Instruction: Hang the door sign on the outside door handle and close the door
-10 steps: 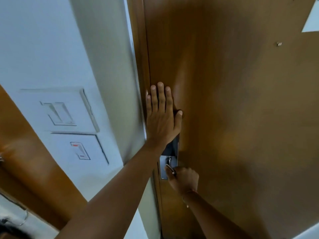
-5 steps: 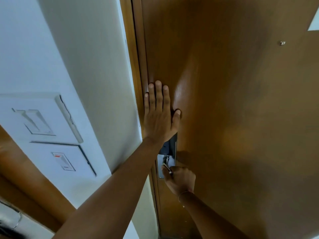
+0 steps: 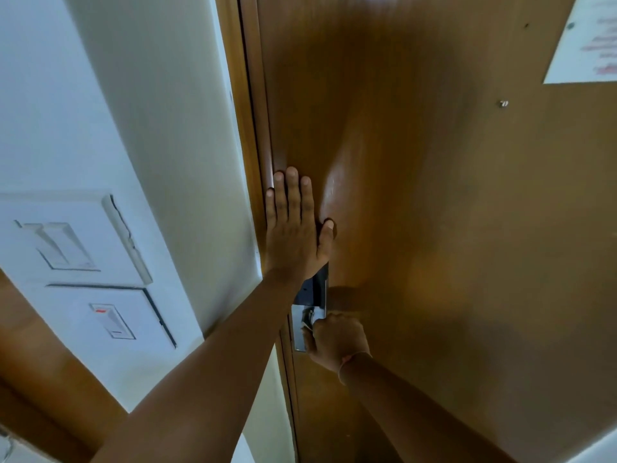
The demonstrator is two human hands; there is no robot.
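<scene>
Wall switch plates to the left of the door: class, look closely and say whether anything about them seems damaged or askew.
The upper switch plate looks odd: its right edge shows a jagged dark line, as if cracked or lifting off the wall. The lower switch plate looks flat and intact. The image is blurred, so actual damage is uncertain.

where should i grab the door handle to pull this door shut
Grip the handle by its lever, coming from the right, as the right hand does now. It springs from the metal plate at the door's left edge and is mostly hidden by that hand. The left hand lies flat on the door above it.
</scene>
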